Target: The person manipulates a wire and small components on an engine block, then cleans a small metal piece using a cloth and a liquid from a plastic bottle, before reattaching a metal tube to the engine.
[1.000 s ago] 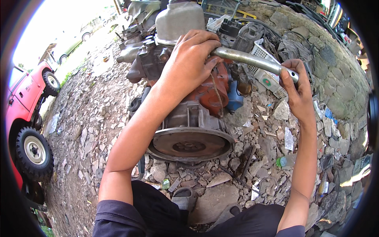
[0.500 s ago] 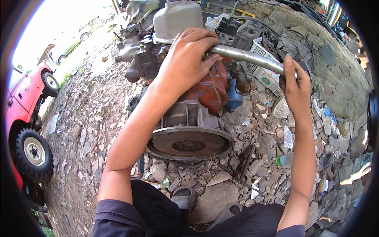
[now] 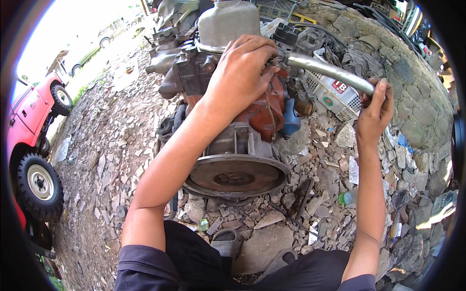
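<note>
A dark, greasy engine (image 3: 191,72) with a red block stands in front of me, its round rusty flywheel (image 3: 234,178) facing me. My left hand (image 3: 245,68) rests over the upper part of the engine, its fingers curled down round something hidden beneath them. A bare metal pipe (image 3: 330,72) slants down to the right from just beside those fingertips. Its left end shows a small gap from them. My right hand (image 3: 376,106) pinches the pipe's right end between thumb and fingers. Behind the left hand stands a grey metal cover (image 3: 229,26) on top of the engine.
Right of the engine is a white plastic crate (image 3: 340,97), with a blue cylindrical part (image 3: 291,121) nearer the block. Broken stones (image 3: 272,220) litter the ground, with a green-capped bottle (image 3: 347,198) among them. A stone wall (image 3: 412,97) rises right; a red vehicle (image 3: 36,114) is parked left.
The pipe has moved to the right with my right hand, and its left end has come away from my left fingers. My left hand stays over the engine.
</note>
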Available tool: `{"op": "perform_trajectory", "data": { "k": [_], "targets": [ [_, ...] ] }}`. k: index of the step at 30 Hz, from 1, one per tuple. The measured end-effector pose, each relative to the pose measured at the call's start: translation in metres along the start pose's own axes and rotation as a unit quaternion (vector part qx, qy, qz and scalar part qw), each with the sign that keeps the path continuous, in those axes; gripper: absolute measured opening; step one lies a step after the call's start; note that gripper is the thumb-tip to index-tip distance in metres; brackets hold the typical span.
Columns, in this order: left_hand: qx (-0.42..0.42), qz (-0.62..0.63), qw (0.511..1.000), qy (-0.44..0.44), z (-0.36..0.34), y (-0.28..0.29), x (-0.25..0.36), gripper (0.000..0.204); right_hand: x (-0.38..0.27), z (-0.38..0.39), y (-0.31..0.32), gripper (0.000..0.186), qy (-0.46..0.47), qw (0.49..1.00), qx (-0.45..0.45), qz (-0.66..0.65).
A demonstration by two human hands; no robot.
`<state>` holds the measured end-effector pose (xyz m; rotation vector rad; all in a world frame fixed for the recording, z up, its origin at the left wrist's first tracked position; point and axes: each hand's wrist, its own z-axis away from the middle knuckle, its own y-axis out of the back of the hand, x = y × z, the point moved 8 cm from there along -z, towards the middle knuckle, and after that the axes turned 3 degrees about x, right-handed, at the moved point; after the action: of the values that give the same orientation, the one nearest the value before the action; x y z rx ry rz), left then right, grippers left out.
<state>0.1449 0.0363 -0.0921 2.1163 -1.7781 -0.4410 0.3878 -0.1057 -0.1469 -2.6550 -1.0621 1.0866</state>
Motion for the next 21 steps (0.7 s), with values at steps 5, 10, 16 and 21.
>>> {"op": "perform_trajectory", "data": {
  "k": [5,10,16,21],
  "targets": [
    [0.016,-0.019,1.000,-0.011,0.000,0.002,0.003,0.025,0.003,-0.008,0.013,0.031,-0.010,1.000,0.022,0.015],
    [-0.004,-0.042,0.998,-0.051,0.000,0.001,0.008,0.022,0.003,0.001,0.006,0.032,-0.021,0.999,0.044,0.026],
    [0.000,0.000,1.000,0.003,0.000,0.004,0.004,0.023,0.002,-0.002,0.005,0.033,-0.023,0.998,0.043,0.032],
    [-0.011,-0.029,0.999,-0.030,0.000,0.001,0.008,0.023,0.003,0.000,0.003,0.034,-0.027,0.998,0.047,0.036]
  ]
}}
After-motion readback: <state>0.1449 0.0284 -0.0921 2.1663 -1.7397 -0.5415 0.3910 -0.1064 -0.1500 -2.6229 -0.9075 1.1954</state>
